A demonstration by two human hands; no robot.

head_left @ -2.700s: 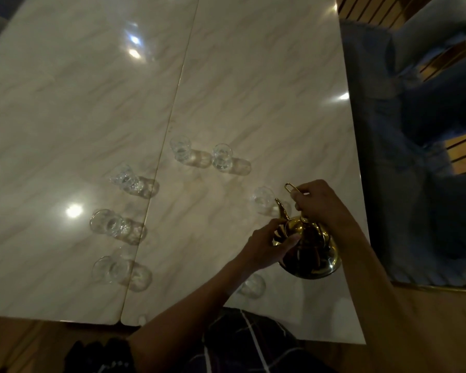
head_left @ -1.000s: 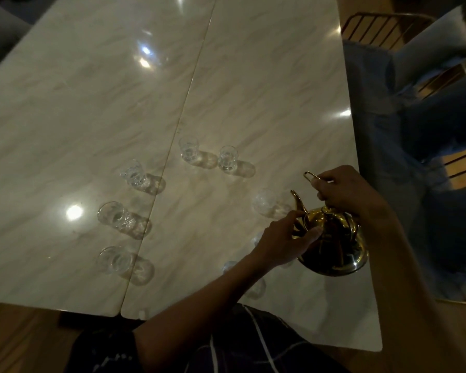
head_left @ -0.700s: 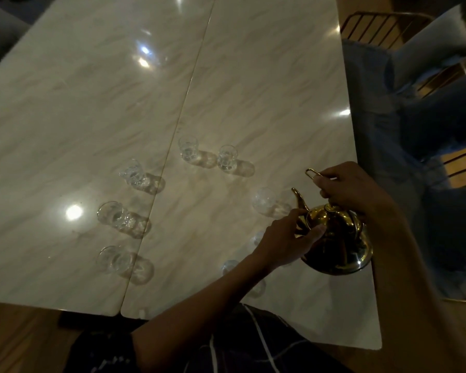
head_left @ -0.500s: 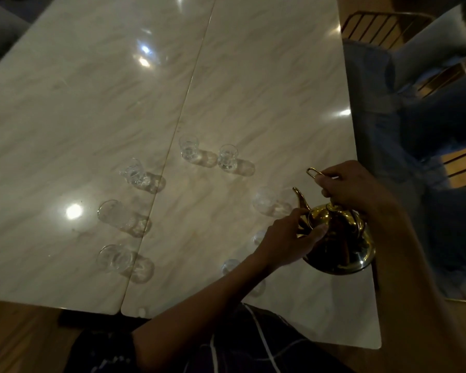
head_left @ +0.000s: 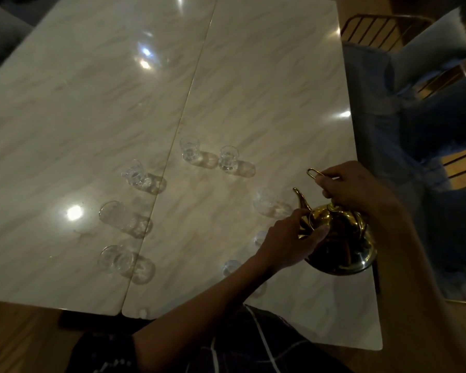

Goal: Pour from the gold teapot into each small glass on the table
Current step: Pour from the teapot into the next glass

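The gold teapot (head_left: pixel 342 243) hangs above the table's right side, spout pointing up-left toward a small glass (head_left: pixel 265 201). My right hand (head_left: pixel 353 188) grips its thin wire handle from above. My left hand (head_left: pixel 293 240) rests on the pot's lid and front. Several small clear glasses stand in a loose ring: two at the back (head_left: pixel 190 149) (head_left: pixel 228 157), three on the left (head_left: pixel 133 173) (head_left: pixel 113 214) (head_left: pixel 112 258), and two near ones (head_left: pixel 261 236) (head_left: pixel 230 266) partly hidden by my left arm.
The pale marble table (head_left: pixel 119 90) has a seam down its middle and bright light reflections. Its right edge lies just beside the teapot. A blue upholstered chair (head_left: pixel 388 103) with a gold wire frame stands to the right. Wood floor shows below the near edge.
The teapot and both hands have drifted slightly to the right and stayed lifted; over the last second the pot barely moved. The glasses have not moved.
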